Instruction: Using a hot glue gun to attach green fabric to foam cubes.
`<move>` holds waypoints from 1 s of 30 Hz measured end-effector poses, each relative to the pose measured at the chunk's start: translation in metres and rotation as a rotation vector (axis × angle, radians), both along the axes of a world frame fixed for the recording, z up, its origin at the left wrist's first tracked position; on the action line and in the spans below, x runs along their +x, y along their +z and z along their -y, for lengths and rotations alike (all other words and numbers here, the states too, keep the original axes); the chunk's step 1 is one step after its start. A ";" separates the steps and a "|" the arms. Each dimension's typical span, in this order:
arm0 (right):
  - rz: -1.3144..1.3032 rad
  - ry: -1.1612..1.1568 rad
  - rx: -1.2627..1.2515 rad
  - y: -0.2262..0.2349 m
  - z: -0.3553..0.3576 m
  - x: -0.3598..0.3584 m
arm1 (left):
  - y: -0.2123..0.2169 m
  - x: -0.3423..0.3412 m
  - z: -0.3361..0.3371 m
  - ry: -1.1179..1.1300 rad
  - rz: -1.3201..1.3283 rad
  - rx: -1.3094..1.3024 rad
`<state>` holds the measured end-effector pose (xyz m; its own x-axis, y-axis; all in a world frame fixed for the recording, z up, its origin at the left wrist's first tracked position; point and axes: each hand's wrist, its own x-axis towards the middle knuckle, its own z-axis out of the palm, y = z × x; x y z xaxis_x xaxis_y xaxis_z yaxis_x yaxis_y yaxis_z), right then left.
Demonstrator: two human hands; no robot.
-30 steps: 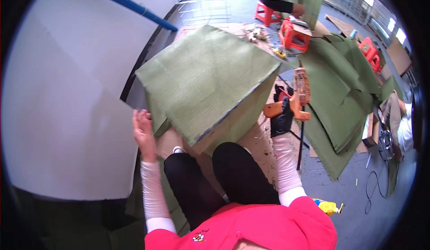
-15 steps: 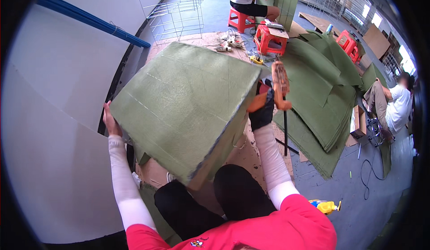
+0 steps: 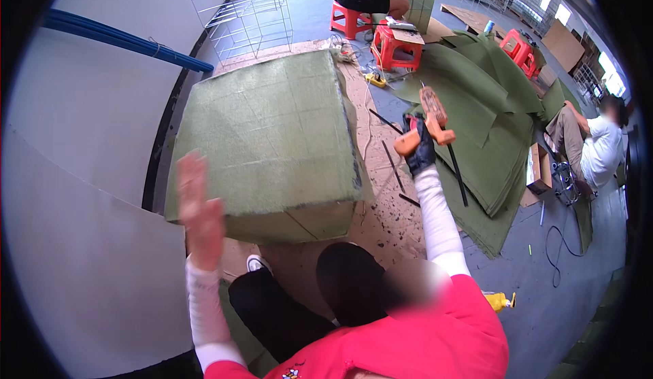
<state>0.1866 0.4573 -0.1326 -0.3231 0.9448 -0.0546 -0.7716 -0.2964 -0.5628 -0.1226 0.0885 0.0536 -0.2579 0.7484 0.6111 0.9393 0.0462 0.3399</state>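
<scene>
A large box covered in green sheet (image 3: pixel 265 134) sits on the cardboard ground in front of my knees, with dark streaks along its right edge. My left hand (image 3: pixel 198 209), bare and slightly smeared by motion, has its fingers stretched out over the box's near left corner; whether it touches the cover I cannot tell. My right hand (image 3: pixel 422 149), in a black glove, grips an orange glue gun (image 3: pixel 433 109) to the right of the box, apart from it. A black glue stick (image 3: pixel 457 175) juts from the gun's rear, and its nozzle points away from me.
Stacked green sheets (image 3: pixel 469 127) spread on the right. Black sticks (image 3: pixel 392 165) lie on the cardboard (image 3: pixel 381 229). Beyond are a wire frame (image 3: pixel 238 19) and red stools (image 3: pixel 396 49). Two people sit working, one far ahead, one at right (image 3: pixel 598 141). A wall stands close on the left.
The tilted box has turned and come down flatter on the ground. My right hand has drawn away to its right with the glue gun. My left hand has left the side edge, fingers outstretched.
</scene>
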 end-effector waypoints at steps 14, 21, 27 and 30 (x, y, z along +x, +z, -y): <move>0.201 -0.374 0.014 -0.096 0.124 0.149 | -0.011 0.143 -0.086 -0.227 -0.345 -0.073; 0.066 -0.322 0.091 -0.077 0.134 0.141 | -0.026 0.130 -0.106 -0.246 -0.335 -0.130; 0.197 -0.333 0.131 -0.054 0.142 0.144 | 0.000 0.091 -0.052 -0.063 -0.356 -0.050; 0.177 -0.300 0.099 -0.035 0.150 0.136 | 0.027 0.060 -0.015 0.009 -0.251 0.005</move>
<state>0.3222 0.3072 -0.1674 -0.0244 0.9996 0.0118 -0.7042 -0.0089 -0.7099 -0.0622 0.1030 0.0804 -0.1043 0.7434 0.6607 0.9939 0.0535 0.0967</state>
